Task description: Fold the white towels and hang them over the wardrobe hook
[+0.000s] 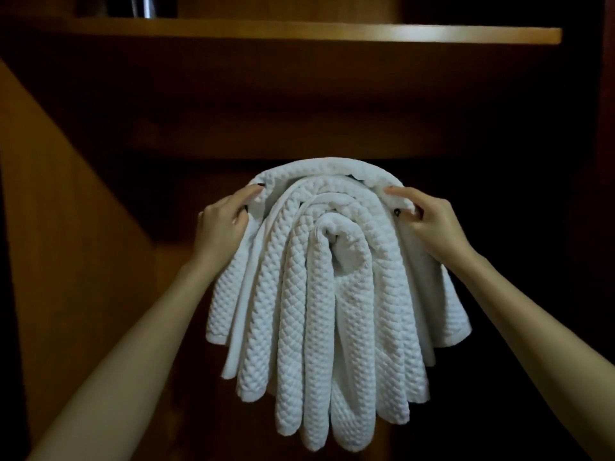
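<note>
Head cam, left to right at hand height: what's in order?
wooden side panel → left hand → white towels → right hand

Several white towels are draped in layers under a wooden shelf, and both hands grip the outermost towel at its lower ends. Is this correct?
Not quite. The head view shows the left hand and the right hand gripping the outermost towel near its top, one on each side, not at its lower ends. The rest holds: white towels draped in layers under a wooden shelf.
</note>
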Available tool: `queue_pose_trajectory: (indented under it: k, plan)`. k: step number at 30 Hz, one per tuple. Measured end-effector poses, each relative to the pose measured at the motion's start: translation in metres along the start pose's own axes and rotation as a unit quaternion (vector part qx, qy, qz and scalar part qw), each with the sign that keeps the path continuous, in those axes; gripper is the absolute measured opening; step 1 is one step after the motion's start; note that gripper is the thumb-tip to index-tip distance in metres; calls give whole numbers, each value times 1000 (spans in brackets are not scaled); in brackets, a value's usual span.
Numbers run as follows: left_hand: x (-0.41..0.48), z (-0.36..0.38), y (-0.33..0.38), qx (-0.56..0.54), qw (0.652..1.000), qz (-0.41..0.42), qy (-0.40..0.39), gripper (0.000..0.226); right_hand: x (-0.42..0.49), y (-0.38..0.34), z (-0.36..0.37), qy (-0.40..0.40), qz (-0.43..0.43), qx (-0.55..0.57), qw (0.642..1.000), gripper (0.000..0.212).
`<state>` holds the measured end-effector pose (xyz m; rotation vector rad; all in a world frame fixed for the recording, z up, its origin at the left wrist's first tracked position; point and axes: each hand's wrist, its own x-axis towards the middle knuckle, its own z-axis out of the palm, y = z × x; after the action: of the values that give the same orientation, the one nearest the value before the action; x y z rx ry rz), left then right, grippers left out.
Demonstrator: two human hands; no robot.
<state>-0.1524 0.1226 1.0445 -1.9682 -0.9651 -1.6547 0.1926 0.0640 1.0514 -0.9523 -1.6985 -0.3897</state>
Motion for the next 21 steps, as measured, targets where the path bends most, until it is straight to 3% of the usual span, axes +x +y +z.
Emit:
queue_pose_trajectory:
  k: [5, 10, 14, 18, 21]
  plan:
    - [-43, 0, -1, -100, 992, -17, -81, 55, -14, 5, 11, -10, 19, 25, 999, 51]
    - [-93, 4, 0, -181, 971, -111, -108, 59, -62, 15, 18, 6, 55, 77, 995, 56]
    - [-118, 1, -10, -161, 971, -147, -101, 59, -111, 37, 11, -33, 95, 55, 993, 57]
    - [-128, -4, -19, -114, 982, -129, -75, 61, -134, 43, 8, -115, 146, 20, 982, 68]
    - [-135, -7, -20, -92, 984, -143, -54, 56, -135, 38, 3, -72, 163, -32, 984, 70]
